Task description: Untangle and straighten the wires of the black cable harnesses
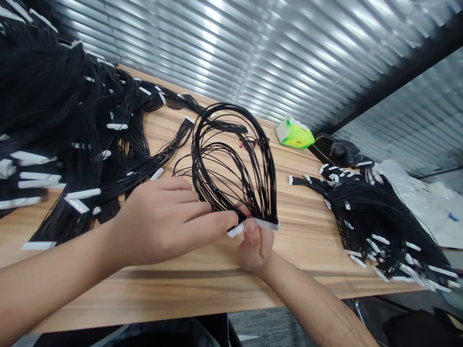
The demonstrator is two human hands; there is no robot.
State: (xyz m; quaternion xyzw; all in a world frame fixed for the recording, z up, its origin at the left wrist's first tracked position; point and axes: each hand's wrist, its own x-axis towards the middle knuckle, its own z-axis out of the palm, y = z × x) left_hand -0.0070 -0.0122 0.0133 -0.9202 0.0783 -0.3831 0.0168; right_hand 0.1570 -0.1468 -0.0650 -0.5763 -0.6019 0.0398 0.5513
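A black wire harness (269, 164) is bent into an upright loop above the table, its two white end connectors close together at the bottom. My right hand (255, 243) pinches these connectors between thumb and fingers. From the left, my left hand (170, 221) reaches in with its fingers closed on the wires just above the left connector. Its fingertips are partly hidden behind the strands. Some thinner wires curl in smaller loops inside the big one.
A large heap of black harnesses (47, 101) with white connectors covers the table's left side. Another pile (361, 207) lies at the right, near clear plastic bags (415, 193). A green tissue pack (294, 134) and glasses (249, 141) lie by the corrugated metal wall (217, 53).
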